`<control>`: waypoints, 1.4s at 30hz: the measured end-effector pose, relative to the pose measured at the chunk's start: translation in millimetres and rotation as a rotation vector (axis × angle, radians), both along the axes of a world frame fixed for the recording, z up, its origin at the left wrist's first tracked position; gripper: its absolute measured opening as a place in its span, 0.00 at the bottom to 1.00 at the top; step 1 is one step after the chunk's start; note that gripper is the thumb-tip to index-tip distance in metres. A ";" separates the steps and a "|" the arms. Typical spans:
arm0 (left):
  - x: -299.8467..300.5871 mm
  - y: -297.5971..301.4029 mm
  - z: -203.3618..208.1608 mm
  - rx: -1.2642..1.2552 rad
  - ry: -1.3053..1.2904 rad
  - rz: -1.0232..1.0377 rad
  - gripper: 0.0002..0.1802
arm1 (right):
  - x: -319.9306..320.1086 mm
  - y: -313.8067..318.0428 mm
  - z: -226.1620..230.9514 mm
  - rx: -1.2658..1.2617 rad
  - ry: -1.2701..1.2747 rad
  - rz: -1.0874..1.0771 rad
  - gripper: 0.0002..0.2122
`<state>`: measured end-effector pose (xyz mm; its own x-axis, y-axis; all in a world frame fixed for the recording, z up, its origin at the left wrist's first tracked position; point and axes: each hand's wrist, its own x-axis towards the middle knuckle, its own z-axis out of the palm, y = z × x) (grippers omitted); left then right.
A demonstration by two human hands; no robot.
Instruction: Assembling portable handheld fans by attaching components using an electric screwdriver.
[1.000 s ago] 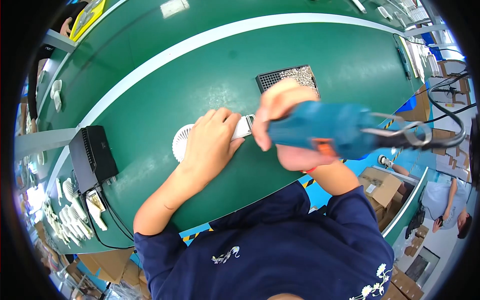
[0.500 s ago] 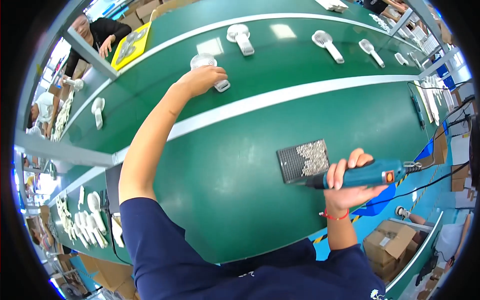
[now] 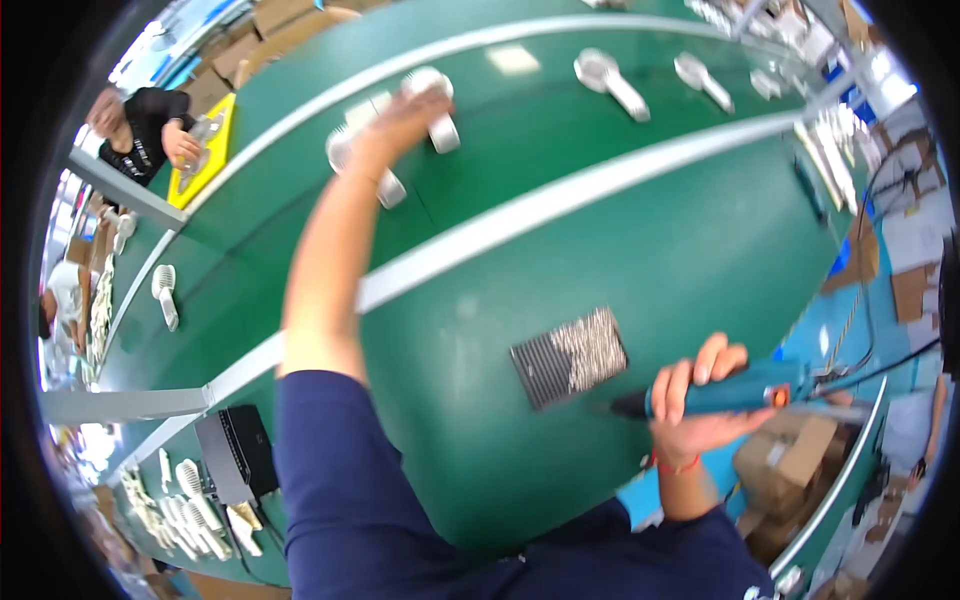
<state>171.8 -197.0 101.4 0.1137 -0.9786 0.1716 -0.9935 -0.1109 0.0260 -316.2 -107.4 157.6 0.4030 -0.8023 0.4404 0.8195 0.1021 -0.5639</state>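
My right hand (image 3: 690, 395) is wrapped round a teal electric screwdriver (image 3: 735, 388), its dark tip pointing left over the green bench. Beside that tip lies a black ribbed tray (image 3: 542, 378) partly covered with small silvery screws (image 3: 597, 345). Beyond the pale rail, my left hand (image 3: 402, 122) stretches over a white handheld fan (image 3: 444, 137). Its fingers overlap the fan's round head and are smeared by motion, so whether they grip it is unclear. Another white handheld fan (image 3: 391, 192) lies closer, partly hidden behind my left wrist.
A pale rail (image 3: 520, 207) divides my bench from the green surface beyond. More handheld fans lie there, including one fan (image 3: 622, 95) at right. At far left a co-worker reaches over a yellow board (image 3: 212, 165). A black box (image 3: 235, 455) stands left, near several white fans (image 3: 190, 515).
My left hand has left the nearer fan and moved to the farther one. The view has shifted and turned. The screwdriver stays in my right hand.
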 end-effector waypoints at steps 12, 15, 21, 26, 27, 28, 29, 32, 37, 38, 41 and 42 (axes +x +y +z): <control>-228.4 276.1 105.7 0.047 0.056 0.011 0.35 | 40.4 -22.7 -23.1 -0.227 -0.070 -0.145 0.41; -268.9 309.9 69.8 0.159 0.136 -0.054 0.34 | 60.4 -19.9 -27.6 -0.219 -0.084 -0.099 0.42; -295.5 325.3 38.1 0.140 0.275 -0.013 0.31 | 77.1 -9.4 -26.8 -0.193 0.062 -0.065 0.43; -296.0 324.4 38.1 0.072 0.369 -0.003 0.30 | 75.5 -6.8 -26.0 -0.222 0.111 -0.118 0.43; -294.8 323.9 40.3 0.025 0.424 -0.003 0.29 | 74.1 -3.9 -21.3 -0.182 0.036 -0.077 0.42; -293.7 322.3 40.5 0.024 0.428 -0.002 0.29 | 71.8 -0.4 -15.3 -0.141 -0.039 -0.036 0.41; -292.4 322.1 40.2 -0.110 0.486 -0.017 0.27 | 67.8 5.9 -3.7 -0.155 -0.084 0.004 0.40; -291.2 308.4 48.7 -0.318 0.615 -0.030 0.24 | 54.4 22.2 33.9 -0.165 -0.112 0.095 0.38; -293.6 308.2 48.7 -0.368 0.863 -0.118 0.19 | 55.9 53.7 47.1 -0.085 -0.076 0.231 0.36; -294.3 309.8 46.1 -0.374 0.901 -0.140 0.15 | 58.2 56.7 47.1 -0.086 -0.068 0.242 0.36; -294.6 314.1 39.1 -0.375 0.989 -0.088 0.10 | 60.9 64.7 41.1 0.027 -0.075 0.208 0.41; -295.3 315.2 38.2 -0.377 0.989 -0.085 0.10 | 61.3 66.7 40.2 0.027 -0.074 0.211 0.41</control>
<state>-123.5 118.2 139.6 0.3022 -0.8928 0.3342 -0.5154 0.1419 0.8451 -254.9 -40.7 197.8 0.5302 -0.7155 0.4548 0.8176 0.2896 -0.4976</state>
